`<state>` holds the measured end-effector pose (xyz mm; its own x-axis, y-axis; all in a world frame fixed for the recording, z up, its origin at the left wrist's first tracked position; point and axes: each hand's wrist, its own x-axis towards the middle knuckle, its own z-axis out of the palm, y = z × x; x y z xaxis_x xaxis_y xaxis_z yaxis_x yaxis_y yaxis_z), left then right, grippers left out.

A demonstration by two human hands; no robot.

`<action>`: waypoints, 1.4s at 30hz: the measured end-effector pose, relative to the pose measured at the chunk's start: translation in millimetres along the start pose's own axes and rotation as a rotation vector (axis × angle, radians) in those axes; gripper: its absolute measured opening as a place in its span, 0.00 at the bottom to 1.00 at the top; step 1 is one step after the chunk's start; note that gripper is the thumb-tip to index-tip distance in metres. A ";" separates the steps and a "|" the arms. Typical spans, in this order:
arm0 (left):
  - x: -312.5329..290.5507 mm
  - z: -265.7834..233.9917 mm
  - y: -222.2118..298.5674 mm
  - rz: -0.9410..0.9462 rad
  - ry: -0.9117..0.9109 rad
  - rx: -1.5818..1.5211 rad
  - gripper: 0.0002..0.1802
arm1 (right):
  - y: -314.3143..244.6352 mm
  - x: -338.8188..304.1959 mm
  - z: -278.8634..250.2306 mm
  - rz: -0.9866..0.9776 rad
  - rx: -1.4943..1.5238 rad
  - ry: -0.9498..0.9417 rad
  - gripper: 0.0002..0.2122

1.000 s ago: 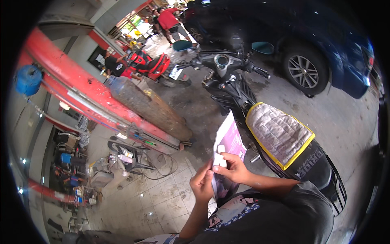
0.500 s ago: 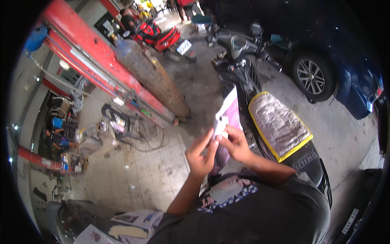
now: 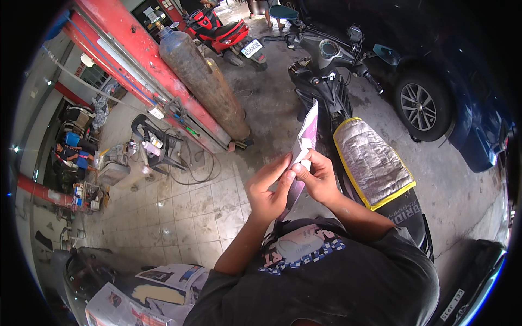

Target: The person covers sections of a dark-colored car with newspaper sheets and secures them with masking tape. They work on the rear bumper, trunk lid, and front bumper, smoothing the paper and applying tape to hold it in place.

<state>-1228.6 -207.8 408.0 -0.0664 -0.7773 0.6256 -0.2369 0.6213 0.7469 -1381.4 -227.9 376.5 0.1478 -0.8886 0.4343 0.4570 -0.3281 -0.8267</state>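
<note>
In front of my chest, both hands hold a folded sheet of white and pink-purple paper [image 3: 310, 126], seen nearly edge-on. My left hand [image 3: 267, 187] pinches its left side, thumb and fingers pressed around the edge. My right hand [image 3: 321, 178] grips it from the other side, its thumb close to the left thumb. The paper's upper part stands up above my fingers, while its lower part hangs below, partly hidden by them. Just right of my right hand lies a silver pad with yellow edging [image 3: 372, 163], on the seat of a black motorcycle [image 3: 321, 76].
A rusty gas cylinder [image 3: 204, 84] leans by a red post [image 3: 133, 49]. Further left are a black plastic chair [image 3: 144, 127] and a hose [image 3: 209, 176]. Newspaper sheets [image 3: 103, 309] cover something at lower left. A dark blue car [image 3: 478, 103] stands right; a red motorcycle [image 3: 225, 30] is beyond.
The view has shifted a little. Both hands keep their grip on the paper, which now shows less of its pink face and appears narrower.
</note>
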 end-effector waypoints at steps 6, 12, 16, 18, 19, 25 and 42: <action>-0.1 5.8 -6.4 -0.105 -0.007 -0.121 0.15 | -3.2 -1.6 -7.7 0.044 0.009 0.009 0.03; 4.9 9.3 -10.3 -0.416 -0.062 -0.525 0.15 | -3.1 0.4 -13.8 0.043 0.029 0.052 0.04; 7.6 10.7 -15.1 -0.427 -0.102 -0.516 0.15 | 4.4 1.3 -17.0 0.057 0.067 0.076 0.04; 7.3 10.4 -16.6 -0.430 -0.101 -0.552 0.15 | 8.0 -0.1 -17.0 0.084 0.071 0.092 0.04; 7.0 10.1 -16.8 -0.429 -0.096 -0.564 0.15 | 9.6 -0.3 -16.5 0.086 0.066 0.096 0.04; 0.4 1.3 -13.3 -0.458 -0.058 -0.547 0.15 | 14.7 -0.9 -6.9 0.082 0.122 0.057 0.04; -19.3 9.2 -21.2 -0.533 0.194 -0.348 0.11 | 18.7 -1.5 -0.5 0.117 0.043 0.076 0.05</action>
<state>-1231.1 -206.9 378.0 0.1570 -0.9752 0.1557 0.1399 0.1781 0.9740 -1373.5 -232.8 360.2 0.1360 -0.9422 0.3061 0.4783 -0.2082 -0.8532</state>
